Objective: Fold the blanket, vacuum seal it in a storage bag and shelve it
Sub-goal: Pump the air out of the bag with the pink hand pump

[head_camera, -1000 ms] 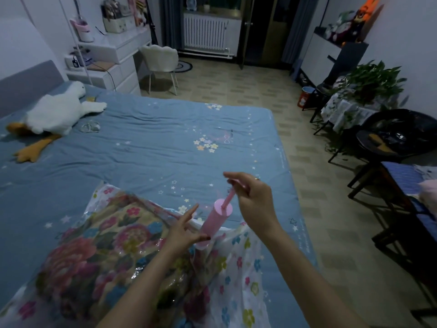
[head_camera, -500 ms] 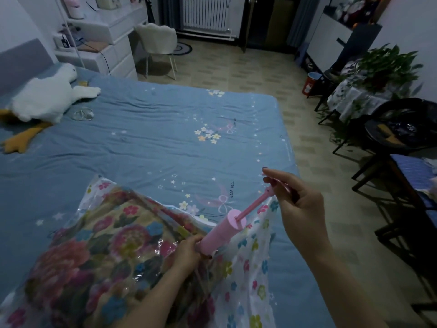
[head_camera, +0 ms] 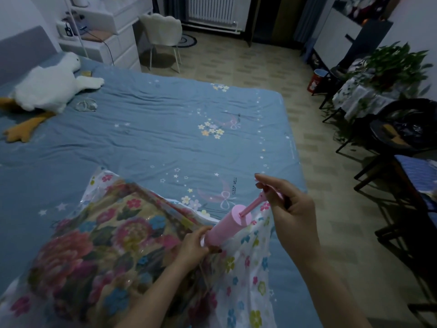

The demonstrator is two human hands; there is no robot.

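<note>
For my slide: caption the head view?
Left hand steadies pink pump on floral storage bag; right hand holds plunger.

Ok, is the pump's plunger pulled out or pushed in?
Pulled out. The right hand grips the handle away from the pink pump, leaving thin rod bare between them. The left hand holds the pump's base.

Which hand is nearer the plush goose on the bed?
Left. The left hand grips the pump base, on the plush goose side; the right hand holds the handle farther right.
</note>
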